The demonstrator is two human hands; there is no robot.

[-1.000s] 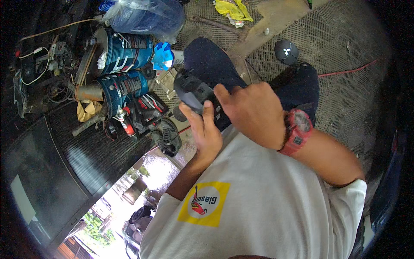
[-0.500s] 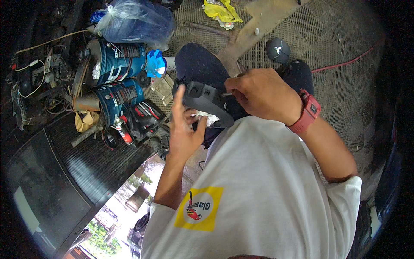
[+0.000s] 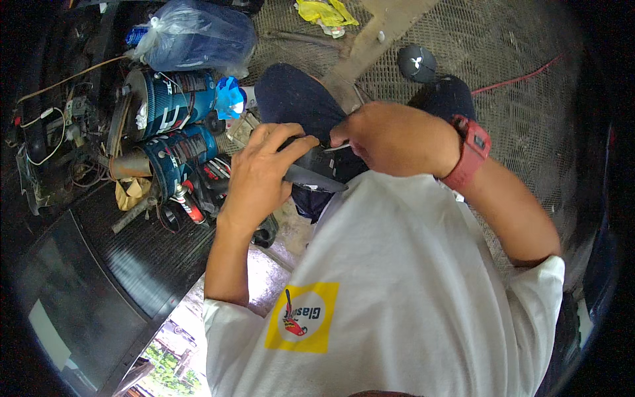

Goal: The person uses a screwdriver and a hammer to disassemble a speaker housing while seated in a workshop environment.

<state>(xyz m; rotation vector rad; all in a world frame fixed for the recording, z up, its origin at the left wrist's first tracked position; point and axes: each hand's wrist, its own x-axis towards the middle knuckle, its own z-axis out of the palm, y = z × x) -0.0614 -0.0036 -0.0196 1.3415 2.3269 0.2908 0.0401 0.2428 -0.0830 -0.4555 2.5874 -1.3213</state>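
Observation:
In my lap lies a black curved plastic part (image 3: pixel 317 178), tilted with its smooth edge toward my shirt. My left hand (image 3: pixel 256 173) is closed over its left end, fingers bent across the top. My right hand (image 3: pixel 397 140), with a red watch (image 3: pixel 473 155) on the wrist, is curled at the part's right side. A thin, light-coloured strip-like tool (image 3: pixel 338 147) sticks out from its fingertips against the part. The tool's other end is hidden by the hand. White crumpled material seen earlier under the left hand is hidden now.
A round black cover with a silver emblem (image 3: pixel 417 63) rests on the woven mat (image 3: pixel 516 59) beyond my knee. To the left stand blue drums (image 3: pixel 175 102), a spray can (image 3: pixel 190 204) and a filled clear plastic bag (image 3: pixel 198 40). A yellow bag (image 3: pixel 325 12) lies farther off.
My left hand has gone from raised, spread fingers to gripping over the black part, which has tipped over. The right hand stays at its right side. The whole view has shifted slightly.

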